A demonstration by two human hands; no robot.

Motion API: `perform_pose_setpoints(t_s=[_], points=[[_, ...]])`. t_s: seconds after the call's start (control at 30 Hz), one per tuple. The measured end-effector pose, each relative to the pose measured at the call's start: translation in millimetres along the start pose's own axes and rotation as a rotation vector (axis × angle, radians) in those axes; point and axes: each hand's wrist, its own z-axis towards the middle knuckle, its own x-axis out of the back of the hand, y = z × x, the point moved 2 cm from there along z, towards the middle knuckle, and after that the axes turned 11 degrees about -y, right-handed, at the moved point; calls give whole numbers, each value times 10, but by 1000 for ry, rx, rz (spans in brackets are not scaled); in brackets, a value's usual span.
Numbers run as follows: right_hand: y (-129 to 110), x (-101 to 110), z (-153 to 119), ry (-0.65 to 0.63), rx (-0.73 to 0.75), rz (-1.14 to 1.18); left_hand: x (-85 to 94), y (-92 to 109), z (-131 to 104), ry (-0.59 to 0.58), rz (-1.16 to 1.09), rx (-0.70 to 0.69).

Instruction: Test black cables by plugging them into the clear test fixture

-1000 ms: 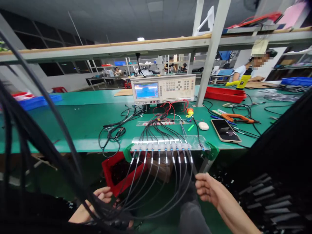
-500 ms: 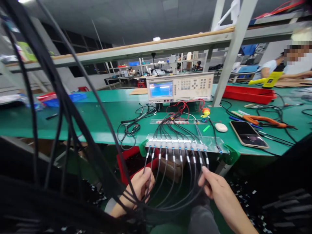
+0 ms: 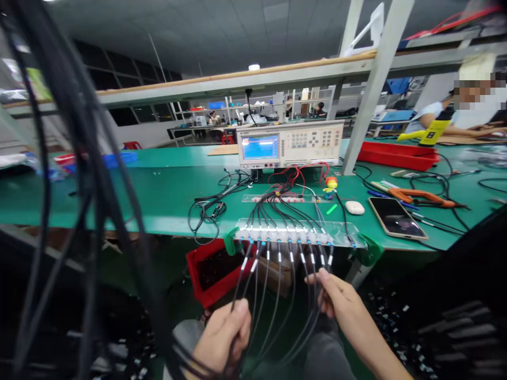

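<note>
My left hand (image 3: 224, 335) is closed around black cables (image 3: 239, 285) at the left end of the row, below their white labels. Higher on the right, my right hand (image 3: 336, 301) pinches one or more thin black cables below the rightmost labels; which ones I cannot tell. Several cables hang from a clear plastic connector strip (image 3: 344, 232) with blue-tipped sockets at the bench's front edge. Green clamps (image 3: 371, 250) grip both ends of the strip. A thick bundle of black cables (image 3: 89, 158) hangs blurred in the left foreground.
Behind the strip stands a bench meter (image 3: 291, 145) with a lit screen. A phone (image 3: 397, 217), orange-handled pliers (image 3: 423, 196) and a red tray (image 3: 398, 154) lie to the right. Below the edge is a red bin (image 3: 214, 272). A co-worker (image 3: 439, 113) sits at far right.
My left hand has moved down and toward me, drawing the leftmost cables with it. My right hand has shifted slightly left. The hanging bundle has swung, and the view has moved a little.
</note>
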Motion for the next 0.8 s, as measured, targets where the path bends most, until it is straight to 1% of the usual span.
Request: perform_pose_setpoints(t_s=[0.07,0.13,0.23,0.3,0.4,0.47,0.6,0.67,0.73,0.8], points=[[-62,-51,3,3,35,22,49,-77,-44,25,-49,15],[-100,-123,-57,21,50,-12,117,-121,-32,65,-120,18],[-73,-256,-217,-12,42,-74,175,-122,60,111,-128,-51],[-15,-309,-302,-5,23,-87,161,-104,139,142,-81,-109],[58,-292,-299,86,3,-89,69,-90,253,150,-22,-138],[64,-258,-215,95,17,-87,-18,-90,313,97,-4,-116],[-21,-252,-67,5,84,-87,-166,-92,354,-53,11,-38],[-76,-293,-97,-7,101,-93,-208,-86,340,-95,-2,-17],[-112,-361,-199,-25,106,-91,-236,-79,321,-137,-21,3],[-118,-428,-314,-72,108,-60,-260,-71,305,-184,-17,14]])
